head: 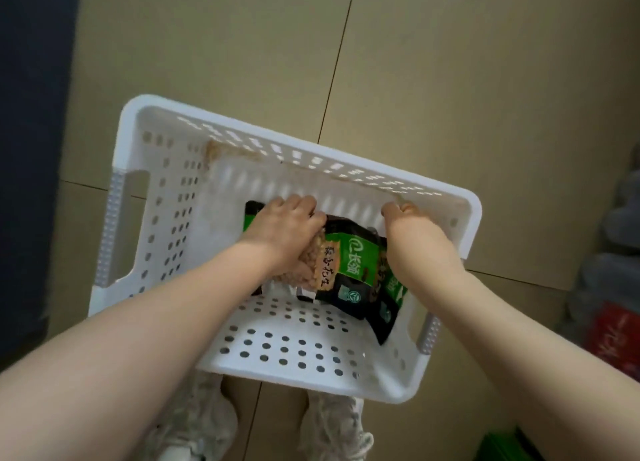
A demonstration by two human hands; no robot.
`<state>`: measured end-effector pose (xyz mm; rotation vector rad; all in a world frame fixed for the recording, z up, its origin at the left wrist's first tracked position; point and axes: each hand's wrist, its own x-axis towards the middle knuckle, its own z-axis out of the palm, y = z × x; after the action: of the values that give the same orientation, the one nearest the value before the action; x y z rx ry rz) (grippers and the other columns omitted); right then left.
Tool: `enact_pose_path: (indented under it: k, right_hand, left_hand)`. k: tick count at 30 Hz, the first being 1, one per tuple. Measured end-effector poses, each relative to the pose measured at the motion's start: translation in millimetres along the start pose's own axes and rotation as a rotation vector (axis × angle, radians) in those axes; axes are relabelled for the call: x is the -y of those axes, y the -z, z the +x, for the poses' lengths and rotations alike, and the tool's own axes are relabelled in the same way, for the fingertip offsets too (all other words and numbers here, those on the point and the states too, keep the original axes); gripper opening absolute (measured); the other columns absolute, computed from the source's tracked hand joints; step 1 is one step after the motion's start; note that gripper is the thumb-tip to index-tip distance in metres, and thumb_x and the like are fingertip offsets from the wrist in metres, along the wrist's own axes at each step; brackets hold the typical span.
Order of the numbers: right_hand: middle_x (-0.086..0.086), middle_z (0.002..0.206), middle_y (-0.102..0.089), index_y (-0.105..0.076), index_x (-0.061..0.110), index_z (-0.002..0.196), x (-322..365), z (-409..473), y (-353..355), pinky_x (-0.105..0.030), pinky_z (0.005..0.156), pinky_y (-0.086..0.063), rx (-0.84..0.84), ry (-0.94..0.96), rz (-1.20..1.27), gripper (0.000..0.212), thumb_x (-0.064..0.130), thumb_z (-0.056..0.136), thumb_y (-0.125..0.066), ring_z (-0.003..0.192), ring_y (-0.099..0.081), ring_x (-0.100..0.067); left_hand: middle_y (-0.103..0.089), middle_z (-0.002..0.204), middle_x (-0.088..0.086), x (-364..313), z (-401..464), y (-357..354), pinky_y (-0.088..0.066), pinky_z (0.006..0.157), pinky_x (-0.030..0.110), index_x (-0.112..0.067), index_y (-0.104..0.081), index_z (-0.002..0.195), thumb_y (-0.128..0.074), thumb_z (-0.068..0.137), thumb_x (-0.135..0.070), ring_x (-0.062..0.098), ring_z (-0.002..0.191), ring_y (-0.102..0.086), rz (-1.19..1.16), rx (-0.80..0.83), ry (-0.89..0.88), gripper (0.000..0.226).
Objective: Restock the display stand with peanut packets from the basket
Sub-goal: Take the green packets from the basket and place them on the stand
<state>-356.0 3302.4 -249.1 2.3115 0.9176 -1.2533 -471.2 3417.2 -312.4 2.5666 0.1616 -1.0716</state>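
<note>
A white perforated plastic basket (pixel 166 197) sits on the floor below me. Inside lie a few green-and-black peanut packets (pixel 349 266) with a clear window showing peanuts. My left hand (pixel 287 225) reaches into the basket and is closed on the top of one packet. My right hand (pixel 408 225) is inside the basket at its far right corner, fingers curled against the wall by the packets; whether it holds anything is hidden. The display stand is out of view.
Beige floor tiles (pixel 450 79) surround the basket. A dark panel (pixel 31 148) runs along the left edge. Wrapped bottle packs with red labels (pixel 609 287) stand at the right. My feet in pale shoes (pixel 194 426) are just behind the basket.
</note>
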Motion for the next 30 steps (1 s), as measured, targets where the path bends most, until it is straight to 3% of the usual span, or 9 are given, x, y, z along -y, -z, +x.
enact_pose_path:
  k: [5,9,12,15,18,20,22,25,30]
  right_hand:
    - [-0.010,0.139,-0.044,-0.038,0.017,0.135,10,33,-11,-0.045,0.096,-0.049,0.139,-0.001,0.193,0.058,-0.009,0.083,-0.042,0.120,-0.050,-0.033]
    - [-0.007,0.122,-0.054,-0.042,0.019,0.125,25,45,-34,-0.040,0.083,-0.053,0.212,0.013,0.162,0.038,0.013,0.088,-0.050,0.106,-0.056,-0.030]
    - [-0.009,0.107,-0.059,-0.038,0.014,0.125,35,45,-42,-0.035,0.067,-0.050,0.150,-0.023,-0.001,0.048,0.018,0.084,-0.062,0.090,-0.058,-0.027]
    - [-0.005,0.096,-0.064,-0.054,0.011,0.110,42,42,-43,-0.038,0.082,-0.051,0.236,-0.070,-0.124,0.038,0.022,0.078,-0.070,0.089,-0.061,-0.026]
    - [-0.008,0.103,-0.056,-0.051,0.011,0.113,43,29,-33,-0.043,0.098,-0.042,0.427,-0.041,-0.072,0.036,0.022,0.082,-0.066,0.098,-0.054,-0.027]
    - [-0.020,0.131,-0.048,-0.024,0.012,0.142,46,11,-19,-0.042,0.100,-0.042,0.530,-0.016,-0.031,0.064,0.014,0.087,-0.057,0.115,-0.050,-0.032]
    - [-0.021,0.143,-0.040,-0.004,0.013,0.148,44,-9,-2,-0.040,0.100,-0.041,0.540,0.013,-0.048,0.069,0.012,0.093,-0.045,0.124,-0.047,-0.033]
    - [-0.020,0.127,-0.055,-0.017,0.009,0.141,36,-43,36,-0.038,0.084,-0.047,0.433,0.054,0.060,0.059,0.016,0.093,-0.049,0.110,-0.055,-0.033]
    - [-0.008,0.129,-0.054,-0.030,0.016,0.134,12,-129,137,-0.035,0.090,-0.051,0.393,0.057,0.068,0.081,0.037,0.071,-0.075,0.112,-0.055,-0.027]
  left_hand:
    - [-0.054,0.127,0.005,37,-28,-3,-0.037,0.101,0.036,-0.023,-0.038,0.131,-0.068,0.073,-0.051,0.026,0.119,-0.045,-0.065,0.195,0.200,0.071]
    - [-0.047,0.133,0.008,68,-52,4,-0.033,0.103,0.037,-0.020,-0.034,0.136,-0.063,0.074,-0.059,0.029,0.125,-0.040,-0.060,0.252,0.355,0.079]
    - [-0.053,0.122,0.008,68,-64,1,-0.043,0.073,0.030,-0.019,-0.034,0.135,-0.062,0.080,-0.049,0.028,0.109,-0.054,-0.040,0.174,0.398,0.069]
    - [-0.060,0.105,0.004,59,-73,-8,-0.032,0.048,0.026,-0.015,-0.035,0.132,-0.057,0.088,-0.029,0.026,0.089,-0.062,0.090,0.097,0.331,0.051]
    - [-0.064,0.100,0.005,53,-84,-4,-0.040,0.053,0.032,-0.010,-0.033,0.132,-0.054,0.090,-0.014,0.027,0.086,-0.064,0.122,0.131,0.295,0.047]
    - [-0.064,0.102,0.007,48,-96,3,-0.041,0.056,0.034,-0.007,-0.032,0.129,-0.051,0.088,-0.005,0.028,0.086,-0.065,0.122,0.125,0.264,0.046]
    - [-0.062,0.104,0.008,41,-112,15,-0.043,0.059,0.034,-0.008,-0.035,0.121,-0.052,0.086,-0.004,0.027,0.087,-0.063,0.095,0.100,0.240,0.038]
    - [-0.061,0.103,0.008,30,-142,47,-0.045,0.062,0.034,-0.011,-0.038,0.114,-0.054,0.086,-0.012,0.027,0.088,-0.061,0.046,0.042,0.238,0.032]
    - [-0.063,0.105,0.007,15,-211,130,-0.037,0.060,0.032,-0.013,-0.038,0.116,-0.055,0.083,-0.028,0.030,0.094,-0.062,0.027,-0.069,0.231,0.040]
